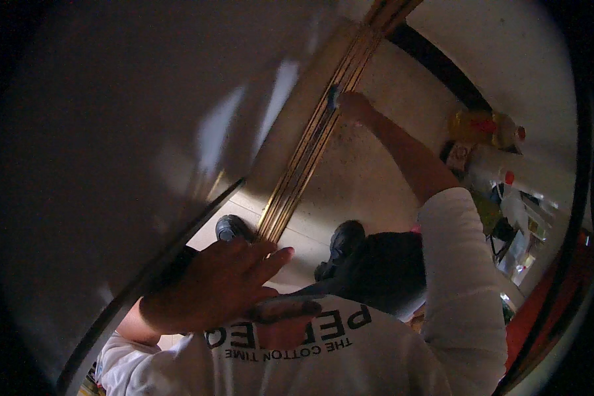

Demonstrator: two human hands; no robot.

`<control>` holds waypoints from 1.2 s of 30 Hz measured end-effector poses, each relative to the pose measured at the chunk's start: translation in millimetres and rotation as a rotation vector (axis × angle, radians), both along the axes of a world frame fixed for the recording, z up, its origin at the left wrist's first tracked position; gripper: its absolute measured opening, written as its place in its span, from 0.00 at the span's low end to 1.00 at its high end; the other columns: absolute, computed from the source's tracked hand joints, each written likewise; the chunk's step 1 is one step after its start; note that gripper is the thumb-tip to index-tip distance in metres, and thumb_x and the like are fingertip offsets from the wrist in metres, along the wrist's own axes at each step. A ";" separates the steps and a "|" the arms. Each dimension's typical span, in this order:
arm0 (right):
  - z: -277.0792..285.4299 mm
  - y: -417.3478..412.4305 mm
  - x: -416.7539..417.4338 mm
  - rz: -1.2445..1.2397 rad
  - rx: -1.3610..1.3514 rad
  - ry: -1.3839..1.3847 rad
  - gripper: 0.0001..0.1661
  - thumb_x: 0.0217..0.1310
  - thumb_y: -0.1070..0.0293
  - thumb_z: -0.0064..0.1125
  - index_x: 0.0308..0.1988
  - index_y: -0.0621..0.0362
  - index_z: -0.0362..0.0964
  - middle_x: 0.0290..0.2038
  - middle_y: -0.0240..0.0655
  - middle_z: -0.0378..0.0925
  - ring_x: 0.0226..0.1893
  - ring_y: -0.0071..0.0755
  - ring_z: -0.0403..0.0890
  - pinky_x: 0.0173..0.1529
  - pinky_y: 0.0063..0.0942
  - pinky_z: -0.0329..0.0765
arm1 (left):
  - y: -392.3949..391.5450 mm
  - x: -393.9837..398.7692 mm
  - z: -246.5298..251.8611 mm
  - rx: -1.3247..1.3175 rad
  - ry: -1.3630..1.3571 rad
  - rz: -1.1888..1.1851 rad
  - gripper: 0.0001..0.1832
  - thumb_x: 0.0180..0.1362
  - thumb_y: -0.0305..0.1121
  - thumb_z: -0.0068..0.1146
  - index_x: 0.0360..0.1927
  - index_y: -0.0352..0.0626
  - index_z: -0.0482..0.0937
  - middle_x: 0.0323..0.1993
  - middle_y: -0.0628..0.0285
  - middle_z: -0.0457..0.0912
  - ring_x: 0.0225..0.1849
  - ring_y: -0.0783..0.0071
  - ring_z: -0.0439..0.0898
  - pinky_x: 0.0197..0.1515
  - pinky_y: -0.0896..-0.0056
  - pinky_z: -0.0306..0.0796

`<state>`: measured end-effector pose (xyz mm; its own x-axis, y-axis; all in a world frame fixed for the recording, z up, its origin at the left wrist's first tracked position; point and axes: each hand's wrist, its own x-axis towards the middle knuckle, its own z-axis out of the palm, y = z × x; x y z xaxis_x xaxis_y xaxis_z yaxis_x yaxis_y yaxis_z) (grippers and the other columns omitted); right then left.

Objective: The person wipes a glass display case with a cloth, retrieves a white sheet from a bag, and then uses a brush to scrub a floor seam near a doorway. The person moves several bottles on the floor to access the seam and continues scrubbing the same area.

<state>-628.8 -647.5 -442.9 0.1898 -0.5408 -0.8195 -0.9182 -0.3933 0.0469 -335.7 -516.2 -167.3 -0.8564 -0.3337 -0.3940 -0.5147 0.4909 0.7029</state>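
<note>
My right hand (355, 106) reaches far forward with its fingers closed around a small dark bluish object (332, 97), too dim to name. That object rests on a gold-coloured metal floor track (297, 166) with several parallel grooves. Nearer my chest, my left hand (222, 287) hangs with its fingers apart, and I see nothing held in it. It is beside the dark edge (178, 237) of a large glossy grey panel (114, 123), which looks like a door. Whether the left wrist touches that edge I cannot tell.
Two dark shoes, one (232, 227) left of the track and one (346, 240) right of it, stand on pale tiles (307, 252). To the right are a yellow container (475, 126), a clear plastic jug (500, 166) with a red cap, and assorted clutter. Dark smudges mark the floor beside the track.
</note>
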 end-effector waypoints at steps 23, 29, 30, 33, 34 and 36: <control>-64.5 110.1 59.9 0.008 0.015 -0.543 0.09 0.45 0.68 0.57 0.31 0.59 0.75 0.24 0.39 0.77 0.23 0.39 0.78 0.29 0.38 0.76 | 3.5 0.4 -2.6 -0.073 -0.015 -0.022 0.31 0.50 0.38 0.59 0.58 0.41 0.65 0.50 0.56 0.73 0.46 0.60 0.74 0.46 0.64 0.69; -65.5 61.4 20.6 -0.751 0.312 -0.530 0.06 0.47 0.67 0.58 0.28 0.57 0.72 0.17 0.31 0.72 0.17 0.30 0.75 0.24 0.34 0.74 | 4.6 1.5 -5.8 -0.027 -0.006 -0.005 0.33 0.50 0.41 0.58 0.60 0.43 0.63 0.52 0.54 0.73 0.46 0.56 0.74 0.48 0.59 0.69; -80.7 38.5 -6.9 -0.600 0.170 -0.465 0.07 0.47 0.67 0.58 0.29 0.57 0.72 0.18 0.32 0.73 0.18 0.31 0.76 0.24 0.34 0.74 | 4.4 0.1 -5.8 -0.012 0.011 -0.007 0.33 0.51 0.41 0.58 0.60 0.43 0.63 0.52 0.54 0.73 0.46 0.56 0.74 0.47 0.59 0.69; -93.5 6.9 -28.8 -0.110 -0.320 -0.308 0.08 0.50 0.65 0.57 0.30 0.58 0.74 0.22 0.36 0.77 0.21 0.35 0.78 0.25 0.35 0.75 | 2.0 -1.1 -5.1 0.014 -0.066 -0.037 0.32 0.52 0.42 0.57 0.60 0.43 0.63 0.53 0.54 0.72 0.45 0.56 0.74 0.48 0.58 0.69; -95.0 14.5 -21.8 -0.072 -0.464 -0.338 0.09 0.53 0.63 0.55 0.27 0.58 0.75 0.22 0.36 0.77 0.21 0.36 0.78 0.26 0.35 0.76 | 1.9 0.0 -6.4 0.014 -0.067 -0.029 0.32 0.52 0.42 0.57 0.60 0.43 0.63 0.53 0.55 0.72 0.44 0.56 0.74 0.47 0.58 0.69; -129.6 41.6 -50.4 0.084 -0.881 -0.639 0.11 0.52 0.66 0.55 0.34 0.60 0.73 0.25 0.40 0.77 0.23 0.39 0.79 0.27 0.37 0.77 | 0.3 -3.2 -10.2 0.010 -0.014 -0.043 0.32 0.52 0.41 0.57 0.60 0.43 0.63 0.53 0.55 0.72 0.44 0.56 0.74 0.46 0.58 0.69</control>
<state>-679.2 -605.9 -572.5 0.5064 -0.8550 0.1120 -0.8450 -0.5179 -0.1335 -339.0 -515.9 -177.5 -0.8640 -0.2929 -0.4096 -0.5035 0.5054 0.7007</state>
